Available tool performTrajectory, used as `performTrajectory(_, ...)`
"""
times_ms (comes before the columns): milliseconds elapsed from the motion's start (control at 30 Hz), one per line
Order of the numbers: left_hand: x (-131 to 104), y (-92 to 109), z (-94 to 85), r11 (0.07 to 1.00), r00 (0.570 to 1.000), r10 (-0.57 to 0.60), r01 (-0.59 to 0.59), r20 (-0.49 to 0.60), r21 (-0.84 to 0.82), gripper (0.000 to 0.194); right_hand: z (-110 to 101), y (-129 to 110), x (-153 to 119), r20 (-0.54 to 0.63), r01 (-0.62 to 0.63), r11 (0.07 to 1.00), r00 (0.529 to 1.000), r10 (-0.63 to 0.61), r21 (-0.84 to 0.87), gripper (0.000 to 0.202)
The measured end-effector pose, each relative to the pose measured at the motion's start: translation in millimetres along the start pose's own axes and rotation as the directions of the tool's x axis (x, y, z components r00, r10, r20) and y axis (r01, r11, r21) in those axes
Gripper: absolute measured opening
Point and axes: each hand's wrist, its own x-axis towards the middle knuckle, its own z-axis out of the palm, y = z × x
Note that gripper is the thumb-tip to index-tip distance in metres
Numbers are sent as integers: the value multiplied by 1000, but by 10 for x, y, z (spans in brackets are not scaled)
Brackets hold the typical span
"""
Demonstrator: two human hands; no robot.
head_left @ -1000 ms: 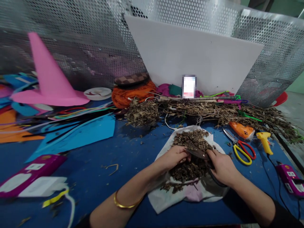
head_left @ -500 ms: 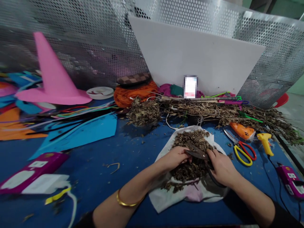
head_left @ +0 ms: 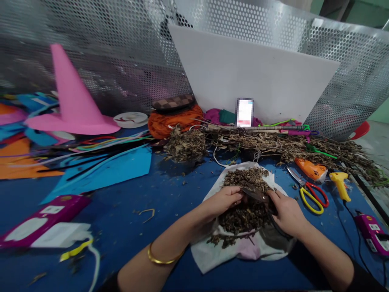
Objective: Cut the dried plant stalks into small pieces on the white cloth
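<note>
My right hand [head_left: 287,214] is wrapped round the dark handles of a pair of scissors [head_left: 257,195], whose blades point left over a heap of crumbled dried leaves [head_left: 244,219]. At the blade tips, my left hand [head_left: 224,199] is closed in a pinch on dried leaves, mostly hidden by the fingers and blades. Beneath the heap lies a white cloth bag [head_left: 206,253] with a pinkish patch, spread flat, its white cord [head_left: 217,157] trailing at the far end.
Long dried stalks [head_left: 261,142] and a dried bunch [head_left: 185,144] lie behind the bag. To the right are red-and-yellow-handled scissors [head_left: 311,196], an orange packet [head_left: 310,168] and a yellow glue gun [head_left: 340,184]. Leftward stand a pink cone hat [head_left: 74,101] and a purple power strip [head_left: 57,211].
The scissor blades have swung closer together and tilted slightly beside my left fingers. Both hands stay over the heap. The view has shifted a little.
</note>
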Motion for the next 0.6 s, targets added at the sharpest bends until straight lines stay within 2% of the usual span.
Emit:
performTrajectory(133, -19, 39, -37, 997, 1000, -8, 7, -10, -72, 27, -49, 6, -7, 8, 1, 999, 1000, -1, 37, 44)
performTrajectory(333, -40, 73, 16, 1000, 1000, -17, 18, 10, -19, 21, -32, -13, -9, 33, -2, 1000, 999, 1, 19, 46)
performTrajectory(500, -48, 52, 26, 1000, 1000, -11, 11, 13, 16, 24, -24, -12, -20, 77, 7, 1000, 997, -6, -10, 44)
performTrajectory(600, -42, 21, 13, 999, 999, -45, 45, -15, 13, 25, -36, -11, -26, 83, 13, 1000, 996, -12, -17, 43)
